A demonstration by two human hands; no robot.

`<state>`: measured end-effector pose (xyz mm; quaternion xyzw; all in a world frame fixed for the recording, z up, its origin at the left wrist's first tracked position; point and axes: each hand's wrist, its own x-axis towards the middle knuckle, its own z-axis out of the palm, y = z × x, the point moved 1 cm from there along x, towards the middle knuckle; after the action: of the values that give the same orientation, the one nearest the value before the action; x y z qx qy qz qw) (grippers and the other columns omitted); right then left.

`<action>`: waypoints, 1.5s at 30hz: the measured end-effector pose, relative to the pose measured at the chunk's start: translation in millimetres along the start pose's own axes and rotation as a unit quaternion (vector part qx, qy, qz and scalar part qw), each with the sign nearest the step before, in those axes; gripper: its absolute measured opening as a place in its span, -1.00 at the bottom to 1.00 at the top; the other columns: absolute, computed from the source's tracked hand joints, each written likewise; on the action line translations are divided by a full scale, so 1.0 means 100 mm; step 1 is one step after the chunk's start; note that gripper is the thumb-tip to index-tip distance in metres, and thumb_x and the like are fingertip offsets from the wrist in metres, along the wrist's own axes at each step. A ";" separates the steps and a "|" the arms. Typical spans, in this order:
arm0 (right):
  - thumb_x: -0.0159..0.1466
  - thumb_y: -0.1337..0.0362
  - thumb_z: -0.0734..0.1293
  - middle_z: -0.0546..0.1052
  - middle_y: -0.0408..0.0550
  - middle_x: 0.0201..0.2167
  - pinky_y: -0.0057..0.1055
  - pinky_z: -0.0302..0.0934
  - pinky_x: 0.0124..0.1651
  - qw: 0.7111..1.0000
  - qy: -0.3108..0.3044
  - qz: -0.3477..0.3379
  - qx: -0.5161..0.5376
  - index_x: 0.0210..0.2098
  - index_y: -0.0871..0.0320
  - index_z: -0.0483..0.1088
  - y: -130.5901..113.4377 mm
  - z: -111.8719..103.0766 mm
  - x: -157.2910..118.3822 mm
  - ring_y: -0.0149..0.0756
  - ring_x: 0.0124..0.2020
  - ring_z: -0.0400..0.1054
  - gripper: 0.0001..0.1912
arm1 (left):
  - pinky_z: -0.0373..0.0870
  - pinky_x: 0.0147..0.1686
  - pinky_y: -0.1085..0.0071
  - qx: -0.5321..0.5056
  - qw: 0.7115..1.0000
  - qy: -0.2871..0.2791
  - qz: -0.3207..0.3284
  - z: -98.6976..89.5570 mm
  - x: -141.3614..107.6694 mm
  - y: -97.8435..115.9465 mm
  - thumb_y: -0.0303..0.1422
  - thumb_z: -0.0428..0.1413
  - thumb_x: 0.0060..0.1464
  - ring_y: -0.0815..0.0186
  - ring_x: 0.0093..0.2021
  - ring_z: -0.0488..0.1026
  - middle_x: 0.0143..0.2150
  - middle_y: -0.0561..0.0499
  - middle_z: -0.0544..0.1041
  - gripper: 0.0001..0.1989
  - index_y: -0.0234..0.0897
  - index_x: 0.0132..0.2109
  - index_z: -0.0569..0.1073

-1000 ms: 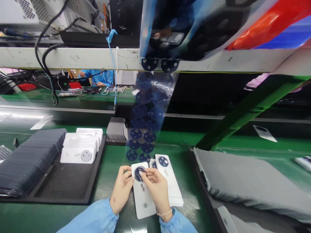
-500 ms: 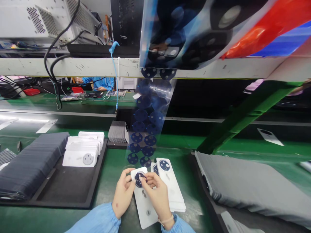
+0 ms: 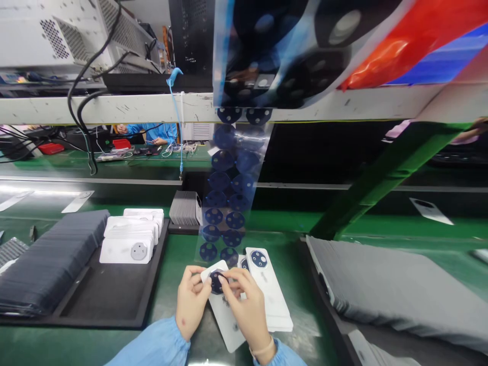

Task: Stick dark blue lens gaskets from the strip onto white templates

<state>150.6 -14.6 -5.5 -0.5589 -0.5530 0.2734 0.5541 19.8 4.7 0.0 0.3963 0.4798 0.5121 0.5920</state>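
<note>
A white panel (image 3: 229,328) lies tilted on the green bench between my hands. My left hand (image 3: 193,300) grips its upper left edge, thumb and fingers closed beside the round cutout. My right hand (image 3: 246,302) pinches a dark blue round sticker (image 3: 216,282) with several holes, which is over the panel's round area. Right beside it is a small stack of white panels (image 3: 269,290), the top one bearing a dark blue round piece (image 3: 260,259). Behind my hands hangs a clear sheet (image 3: 224,218) with rows of dark round stickers.
To the left, a black tray (image 3: 107,295) holds white panels (image 3: 125,249) and a dark padded stack (image 3: 49,264). A grey padded stack (image 3: 400,284) fills the right tray. A white beam (image 3: 145,108) crosses above; a person (image 3: 160,133) sits beyond.
The white panel between my hands has shifted slightly up and left, along with my fingers. My right fingers still hold the dark sticker over it. The camera view has moved slightly.
</note>
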 end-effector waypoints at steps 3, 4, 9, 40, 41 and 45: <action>0.32 0.22 0.27 0.47 0.11 -0.09 -0.44 0.38 -0.49 0.996 0.043 -0.064 -0.045 -0.16 0.14 0.47 -0.01 0.00 -0.03 -0.37 -0.48 0.46 -0.81 | 0.48 -0.37 0.43 -0.007 1.000 0.003 0.003 0.02 -0.02 0.02 -0.25 0.30 -0.10 0.22 -0.35 0.62 -0.34 -0.07 0.66 -0.65 -0.21 -0.26 0.29; 0.32 0.23 0.27 0.45 0.14 -0.02 -0.42 0.38 -0.49 0.992 0.066 -0.082 -0.067 -0.02 0.14 0.41 0.00 0.00 -0.03 -0.37 -0.49 0.45 -0.74 | 0.48 -0.37 0.43 -0.008 1.000 0.004 0.004 0.02 -0.02 0.03 -0.24 0.30 -0.10 0.21 -0.34 0.62 -0.33 -0.07 0.67 -0.65 -0.21 -0.26 0.29; 0.25 0.14 0.37 0.36 0.21 0.11 -0.29 0.36 -0.40 0.960 0.165 -0.122 -0.189 0.30 0.10 0.04 0.06 -0.12 0.02 -0.19 -0.28 0.42 -0.29 | 0.48 -0.41 0.43 -0.016 0.999 0.032 0.006 -0.04 0.04 0.05 -0.22 0.33 -0.14 0.21 -0.39 0.62 -0.38 -0.05 0.67 -0.60 -0.22 -0.27 0.29; 0.25 0.22 0.28 0.42 -0.01 -0.18 -0.15 0.16 0.14 0.995 -0.091 0.040 0.001 -0.34 0.08 0.36 0.03 -0.07 0.04 -0.06 0.05 0.28 -0.92 | 0.47 -0.19 0.41 0.001 0.993 -0.113 -0.033 -0.02 -0.01 -0.01 -0.33 0.30 -0.06 0.21 -0.22 0.58 -0.19 -0.11 0.64 -0.71 -0.30 -0.16 0.52; 0.25 0.22 0.28 0.41 -0.06 -0.27 -0.18 0.20 0.10 0.995 -0.092 0.047 0.012 -0.37 0.08 0.35 0.03 -0.07 0.04 -0.10 -0.05 0.33 -0.91 | 0.47 -0.20 0.41 -0.001 0.993 -0.113 -0.036 -0.02 -0.01 -0.01 -0.33 0.31 -0.07 0.21 -0.22 0.58 -0.17 -0.12 0.64 -0.70 -0.30 -0.15 0.52; 0.29 0.20 0.24 0.46 -0.07 -0.17 -0.22 0.17 0.15 0.991 -0.086 0.076 0.076 -0.21 0.07 0.39 0.02 -0.07 0.05 -0.16 -0.01 0.34 -0.85 | 0.47 -0.22 0.42 -0.014 0.991 -0.120 -0.055 -0.01 -0.01 0.01 -0.33 0.33 -0.09 0.19 -0.20 0.59 -0.14 -0.14 0.64 -0.63 -0.29 -0.10 0.49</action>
<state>159.1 -12.2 -4.3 -0.5304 -0.5322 0.4026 0.5229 18.8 3.7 1.1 0.4199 0.4189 0.4342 0.6780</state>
